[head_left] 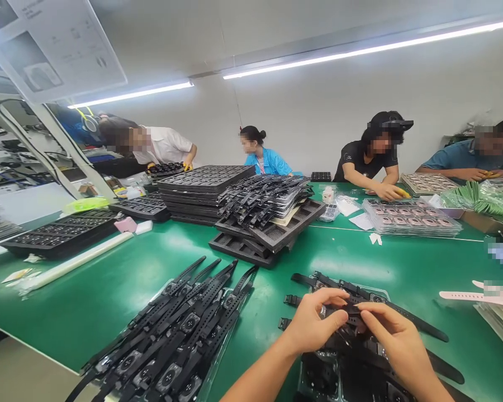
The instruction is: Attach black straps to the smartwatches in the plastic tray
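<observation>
My left hand (316, 324) and my right hand (396, 332) meet over a clear plastic tray (339, 374) at the lower right. Between their fingertips they pinch a black watch strap (352, 309); its watch body is mostly hidden below my hands. Other black smartwatches (377, 298) lie across this tray, with straps sticking out on both sides. To the left, a second tray carries several black smartwatches (190, 322), laid slantwise in rows with their round sensor backs facing up.
Foam trays (201, 181) stand stacked mid-table, beside a heap of strapped watches (260, 201). A rolled white sheet (84, 259) lies left. Clear trays with pinkish parts (414, 218) sit far right, pale pink straps (465, 296) nearer. Several co-workers work along the far side.
</observation>
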Tool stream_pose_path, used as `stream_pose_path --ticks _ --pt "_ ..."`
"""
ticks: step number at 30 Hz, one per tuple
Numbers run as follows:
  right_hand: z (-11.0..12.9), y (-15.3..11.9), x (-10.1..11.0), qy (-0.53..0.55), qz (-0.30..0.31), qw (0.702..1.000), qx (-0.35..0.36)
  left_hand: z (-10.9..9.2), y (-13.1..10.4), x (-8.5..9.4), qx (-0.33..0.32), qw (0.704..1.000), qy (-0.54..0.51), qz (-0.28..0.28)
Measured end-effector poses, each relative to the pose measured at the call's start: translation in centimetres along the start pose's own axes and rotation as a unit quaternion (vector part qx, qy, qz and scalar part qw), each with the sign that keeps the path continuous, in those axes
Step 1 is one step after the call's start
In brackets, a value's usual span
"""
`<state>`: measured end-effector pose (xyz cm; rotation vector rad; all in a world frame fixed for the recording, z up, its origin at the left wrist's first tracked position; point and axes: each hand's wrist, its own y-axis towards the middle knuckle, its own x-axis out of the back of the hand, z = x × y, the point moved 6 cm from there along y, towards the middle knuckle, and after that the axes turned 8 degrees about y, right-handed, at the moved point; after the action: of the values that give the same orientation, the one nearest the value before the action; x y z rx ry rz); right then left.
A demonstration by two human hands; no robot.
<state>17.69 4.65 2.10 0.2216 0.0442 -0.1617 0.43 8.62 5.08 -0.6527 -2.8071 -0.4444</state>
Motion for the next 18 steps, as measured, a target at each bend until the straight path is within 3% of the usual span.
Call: stream_pose_path --ticks 2,4,8,11,15,18 --pt "0.0 0.1 0.3 0.031 -0.016 0.999 -0.02 0.2 -0.1 -0.3 0.002 0.999 -0.029 0.02" --pt "-0.2 0.2 0.5 0.04 -0.025 0.998 -0.034 0.3 -0.1 -0.3 -0.021 1.0 0.013 0.013" --pt "-0.8 0.1 0.3 0.03 -0.014 0.998 -0.044 -0.2 -0.3 -0.6 -0.157 0.973 0.166 -0.019" --pt "-1.1 -0.1 -0.2 0.006 0.01 0.999 -0.051 -0.5 -0.9 -1.5 -0.268 0.921 0.28 -0.033" --pt "-1.7 0.1 -0.2 -0.083 0.033 0.993 -0.079 -0.4 -1.8 -2.5 -0.384 0.811 0.43 -0.099" --pt "-2.6 0.5 0.3 -0.118 0.039 0.99 -0.07 0.2 -2.0 -3.3 -0.408 0.765 0.494 -0.061"
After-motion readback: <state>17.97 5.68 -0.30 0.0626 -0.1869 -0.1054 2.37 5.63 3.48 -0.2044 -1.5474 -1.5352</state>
